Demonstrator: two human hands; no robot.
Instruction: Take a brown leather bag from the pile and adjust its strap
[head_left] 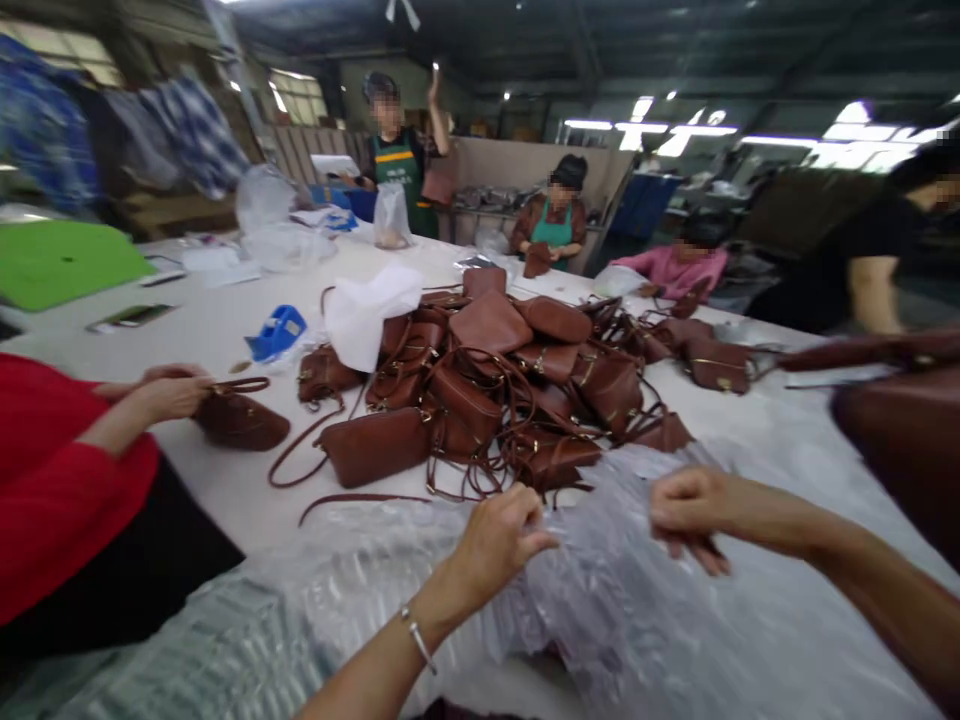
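Big white bench [225,330] first, with a heap of brown leather handbags [495,390] in the middle. Nearer the camera lies a rumpled sheet of clear bubble wrap [600,600], its long axis running left to right along the near edge. Both hands sit on its top edge: left hand [499,545] has its grip pinched on a fold, right hand [686,510] curls its fingers into the plastic just beside it. The bags are beyond both, slightly nearer the left.
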